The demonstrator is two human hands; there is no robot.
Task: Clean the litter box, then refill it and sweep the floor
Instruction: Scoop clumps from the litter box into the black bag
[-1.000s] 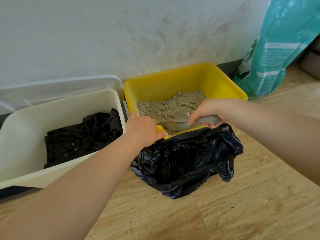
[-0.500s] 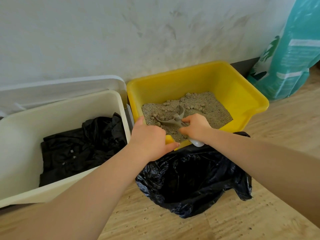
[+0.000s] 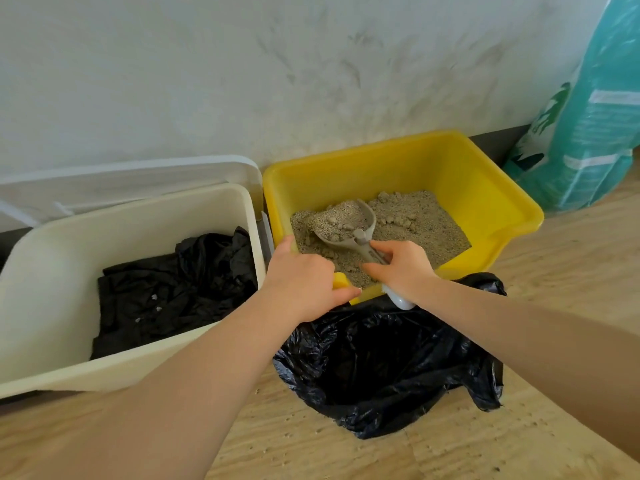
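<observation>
A yellow litter box (image 3: 460,174) stands against the wall, holding grey-beige litter (image 3: 419,223) with clumps. My left hand (image 3: 304,282) grips the box's near left rim. My right hand (image 3: 403,270) is closed on the handle of a grey scoop (image 3: 349,225). The scoop's bowl is full of litter and clumps and is raised just above the litter at the left of the box. An open black rubbish bag (image 3: 388,368) lies on the floor directly in front of the box, under my right wrist.
A cream bin (image 3: 45,271) lined with black plastic (image 3: 180,289) stands to the left, its white lid (image 3: 138,174) leaning behind it. A teal litter bag (image 3: 595,126) leans on the wall at right. Litter grains dot the wooden floor (image 3: 519,441).
My right hand has pushed the scoop from the near edge into the litter and lifted it loaded. My left hand has stayed on the rim. The view has shifted slightly left.
</observation>
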